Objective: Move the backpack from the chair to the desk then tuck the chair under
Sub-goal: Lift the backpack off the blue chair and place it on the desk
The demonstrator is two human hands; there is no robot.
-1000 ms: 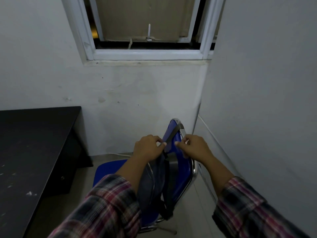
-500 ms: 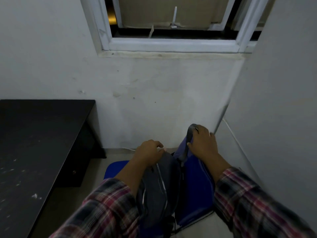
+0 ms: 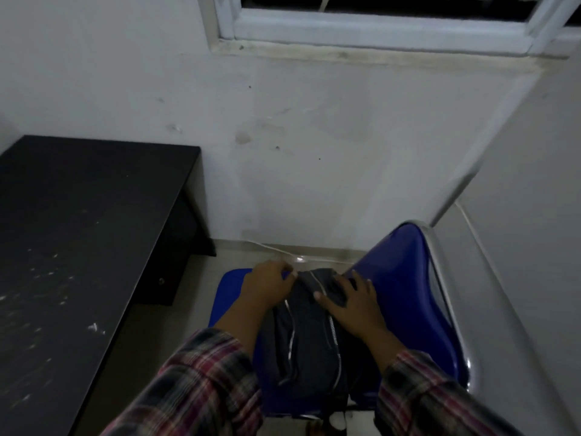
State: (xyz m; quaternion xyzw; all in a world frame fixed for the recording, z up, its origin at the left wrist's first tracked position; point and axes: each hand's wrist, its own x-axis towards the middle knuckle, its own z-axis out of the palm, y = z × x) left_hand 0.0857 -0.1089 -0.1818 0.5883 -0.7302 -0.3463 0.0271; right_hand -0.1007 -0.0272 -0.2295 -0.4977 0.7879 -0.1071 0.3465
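From the head view I see the dark backpack (image 3: 309, 335) on the blue chair (image 3: 405, 297), right of the black bench (image 3: 81, 234). My left hand (image 3: 267, 286) is clenched on its top edge; my right hand (image 3: 353, 302) lies spread flat on it.

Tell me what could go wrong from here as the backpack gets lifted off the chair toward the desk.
1. Both hands, left hand and right hand, rest on the top of the backpack rather than clearly gripping it; it may slip.
2. Any straps hidden below could snag the blue chair and drag it.
3. A white cable runs along the floor near the chair and might catch when the chair is moved toward the black desk.
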